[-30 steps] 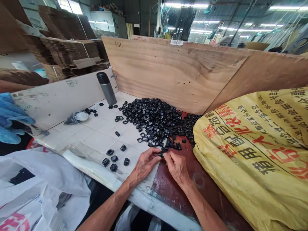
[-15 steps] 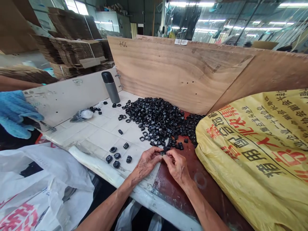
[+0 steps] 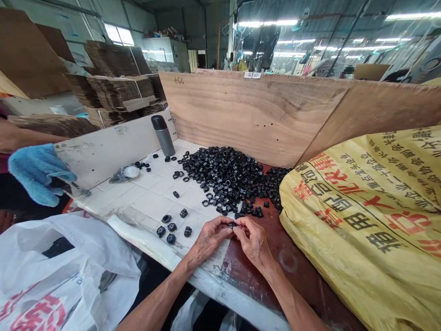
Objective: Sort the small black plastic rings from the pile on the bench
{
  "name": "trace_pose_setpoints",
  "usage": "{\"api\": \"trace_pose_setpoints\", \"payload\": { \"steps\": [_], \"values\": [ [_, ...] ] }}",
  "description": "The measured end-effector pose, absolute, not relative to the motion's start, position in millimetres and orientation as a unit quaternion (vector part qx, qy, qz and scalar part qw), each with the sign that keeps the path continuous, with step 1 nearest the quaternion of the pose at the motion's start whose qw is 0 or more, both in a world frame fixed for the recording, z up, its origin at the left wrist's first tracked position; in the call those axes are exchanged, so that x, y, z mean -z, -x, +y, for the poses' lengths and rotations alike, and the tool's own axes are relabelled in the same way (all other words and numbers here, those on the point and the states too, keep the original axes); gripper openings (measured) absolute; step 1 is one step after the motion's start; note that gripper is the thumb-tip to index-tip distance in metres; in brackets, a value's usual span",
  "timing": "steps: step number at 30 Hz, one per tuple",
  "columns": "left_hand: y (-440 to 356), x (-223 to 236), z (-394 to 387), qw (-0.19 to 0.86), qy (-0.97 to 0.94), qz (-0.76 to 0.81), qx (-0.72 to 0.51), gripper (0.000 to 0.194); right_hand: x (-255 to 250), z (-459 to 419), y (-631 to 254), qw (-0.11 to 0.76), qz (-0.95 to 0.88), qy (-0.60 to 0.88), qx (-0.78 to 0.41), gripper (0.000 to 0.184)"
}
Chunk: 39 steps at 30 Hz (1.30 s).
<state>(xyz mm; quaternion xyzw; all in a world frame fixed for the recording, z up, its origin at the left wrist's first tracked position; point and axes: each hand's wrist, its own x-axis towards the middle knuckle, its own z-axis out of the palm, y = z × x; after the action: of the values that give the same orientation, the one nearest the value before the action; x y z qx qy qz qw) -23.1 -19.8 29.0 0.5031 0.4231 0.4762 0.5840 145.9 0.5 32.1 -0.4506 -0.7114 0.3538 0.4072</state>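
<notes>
Between my fingertips is a small black plastic ring-shaped part [image 3: 232,225], mostly covered by the fingers. My left hand [image 3: 212,236] pinches it from the left, and my right hand [image 3: 252,235] pinches it from the right. Just beyond my hands lies a large heap of black plastic rings [image 3: 223,172], some spilling toward me. Left of my left hand, several thicker black round pieces [image 3: 171,227] sit apart on the pale tabletop [image 3: 144,202]; some show holes in their faces.
A grey flask [image 3: 163,135] stands at the back left near a small plastic bag [image 3: 124,174]. A wooden board [image 3: 248,110] walls the back. At right bulges a yellow sack [image 3: 358,220]; at left hangs a white bag [image 3: 86,257]. Another person's blue glove [image 3: 41,172] shows far left.
The view has tilted up slightly and shifted left. Both my hands stay pinched on the small black part, which sits a little lower between the fingers. The blue glove appears farther right.
</notes>
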Motion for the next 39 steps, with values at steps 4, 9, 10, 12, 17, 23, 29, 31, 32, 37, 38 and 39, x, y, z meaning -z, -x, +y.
{"api": "trace_pose_setpoints", "payload": {
  "steps": [4, 9, 10, 12, 17, 23, 29, 31, 32, 37, 38, 39],
  "values": [
    [33.5, -20.9, -34.7, 0.390, -0.651, 0.475, -0.447, 0.023, -29.0, -7.9, -134.3, 0.378, -0.590, 0.478, -0.530, 0.018],
    [48.0, -7.0, -51.5, 0.191, -0.792, 0.441, -0.376, 0.033, -22.3, -20.2, -117.3, 0.348, -0.452, 0.459, -0.681, 0.021],
    [50.9, -7.9, -53.2, 0.177, -0.809, 0.431, -0.359, 0.034, -20.9, -21.0, -116.2, 0.337, -0.444, 0.457, -0.693, 0.021],
    [58.1, -14.1, -54.9, 0.155, -0.829, 0.426, -0.326, 0.033, -18.1, -19.5, -117.6, 0.313, -0.477, 0.471, -0.673, 0.022],
    [74.4, -38.2, -49.1, 0.055, -0.801, 0.559, -0.208, 0.008, -8.7, -4.4, -132.3, 0.360, -0.702, 0.524, -0.321, 0.015],
    [43.8, -37.4, -21.0, 0.019, -0.738, 0.646, -0.194, 0.016, 2.4, 2.5, -137.4, 0.296, -0.802, 0.483, -0.192, 0.045],
    [52.8, -25.2, -22.6, -0.011, -0.730, 0.673, -0.115, 0.021, -1.6, 8.3, -145.5, 0.355, -0.777, 0.485, -0.187, 0.020],
    [64.2, -28.5, -30.6, -0.056, -0.725, 0.678, -0.112, 0.019, -1.4, 13.5, -148.8, 0.373, -0.761, 0.506, -0.159, 0.025],
    [66.6, -30.8, -34.0, -0.070, -0.725, 0.674, -0.122, 0.018, -0.5, 16.0, -149.8, 0.366, -0.766, 0.507, -0.150, 0.033],
    [36.2, -29.5, -35.9, 0.019, -0.740, 0.619, -0.261, 0.011, 7.0, 23.0, -149.6, 0.291, -0.812, 0.491, -0.123, 0.041],
    [27.3, -25.6, -33.5, 0.051, -0.740, 0.610, -0.278, 0.015, 8.0, 23.2, -149.1, 0.289, -0.812, 0.492, -0.122, 0.036],
    [19.9, -20.8, -30.9, 0.075, -0.742, 0.602, -0.285, 0.017, 8.7, 23.2, -148.8, 0.290, -0.810, 0.495, -0.122, 0.031]
  ]
}}
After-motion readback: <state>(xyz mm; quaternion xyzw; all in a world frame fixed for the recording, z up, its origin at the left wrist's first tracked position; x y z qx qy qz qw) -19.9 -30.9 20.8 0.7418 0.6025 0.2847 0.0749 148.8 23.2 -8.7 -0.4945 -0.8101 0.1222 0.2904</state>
